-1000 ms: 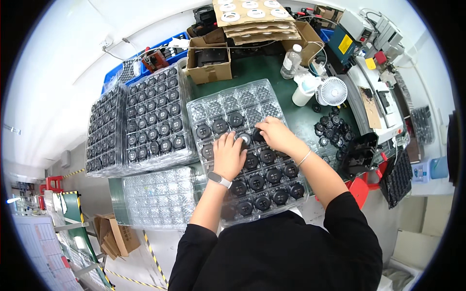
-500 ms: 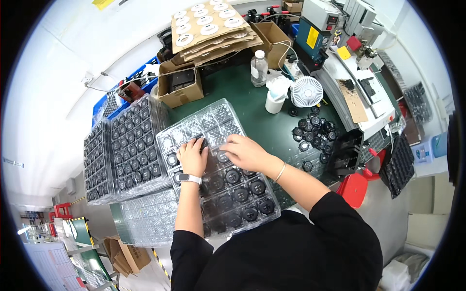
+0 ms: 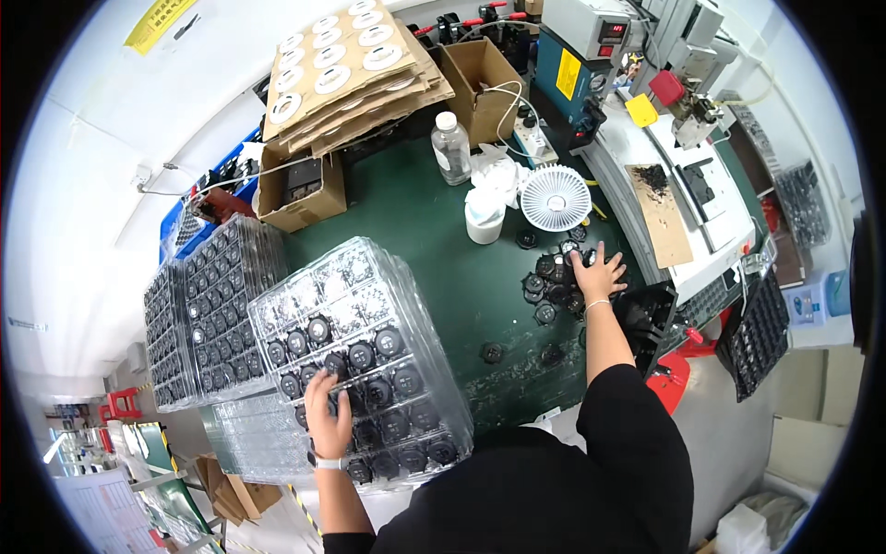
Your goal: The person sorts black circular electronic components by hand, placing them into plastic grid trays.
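Note:
Clear plastic trays (image 3: pixel 346 277) stand stacked before me, the top one partly filled with black round parts (image 3: pixel 393 425). My left hand (image 3: pixel 328 425) rests over its left side, thumb apart from the fingers. Its fingertips touch a black round part (image 3: pixel 335 364) in one of the rows. Over to the right, my right hand (image 3: pixel 600 277) lies with fingers spread on a loose pile of the same parts (image 3: pixel 546 288). What is under its palm is hidden. One single part (image 3: pixel 491 353) lies on the green table between the trays and the pile.
More filled trays (image 3: pixel 217 319) stand at the left. Behind are a cardboard box (image 3: pixel 300 198), a clear bottle (image 3: pixel 451 152), a white cup with tissues (image 3: pixel 484 224) and a small white fan (image 3: pixel 556 198). A black bin (image 3: pixel 646 314) and a bench machine (image 3: pixel 688 175) border the right.
My right hand has gone from the tray to the pile of parts on the right. My left hand has shifted nearer me over the tray. The whole view has turned somewhat.

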`<state>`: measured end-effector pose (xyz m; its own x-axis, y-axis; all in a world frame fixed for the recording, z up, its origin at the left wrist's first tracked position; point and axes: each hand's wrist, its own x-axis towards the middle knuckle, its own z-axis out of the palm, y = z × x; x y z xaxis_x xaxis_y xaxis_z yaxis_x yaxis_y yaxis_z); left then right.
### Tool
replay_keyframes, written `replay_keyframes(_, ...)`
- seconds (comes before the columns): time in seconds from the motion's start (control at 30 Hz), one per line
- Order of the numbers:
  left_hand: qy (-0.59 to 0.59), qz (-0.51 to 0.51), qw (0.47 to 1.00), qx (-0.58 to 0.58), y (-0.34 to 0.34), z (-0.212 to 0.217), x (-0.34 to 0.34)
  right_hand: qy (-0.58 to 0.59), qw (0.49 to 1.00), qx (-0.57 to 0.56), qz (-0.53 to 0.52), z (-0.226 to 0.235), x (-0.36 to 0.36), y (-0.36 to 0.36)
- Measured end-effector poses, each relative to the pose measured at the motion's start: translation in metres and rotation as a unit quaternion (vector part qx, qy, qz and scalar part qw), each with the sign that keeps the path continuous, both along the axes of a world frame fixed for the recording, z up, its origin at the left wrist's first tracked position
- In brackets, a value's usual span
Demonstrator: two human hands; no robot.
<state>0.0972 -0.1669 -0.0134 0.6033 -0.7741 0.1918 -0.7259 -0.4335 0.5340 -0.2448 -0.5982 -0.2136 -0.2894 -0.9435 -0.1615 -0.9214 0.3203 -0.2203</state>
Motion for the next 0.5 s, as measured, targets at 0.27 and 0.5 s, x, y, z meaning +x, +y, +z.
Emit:
replay_keyframes(0.27, 0.042, 0.048, 0.997, 0.051, 0.034, 0.018, -0.069, -0.080, 0.982, 0.043, 0.167, -0.010, 0.025, 0.037)
replay_keyframes(0.5, -0.008, 0.033, 0.997, 0.068, 0.041, 0.024, -0.086, -0.123, 0.988, -0.080, 0.046, -0.007, 0.019, 0.028)
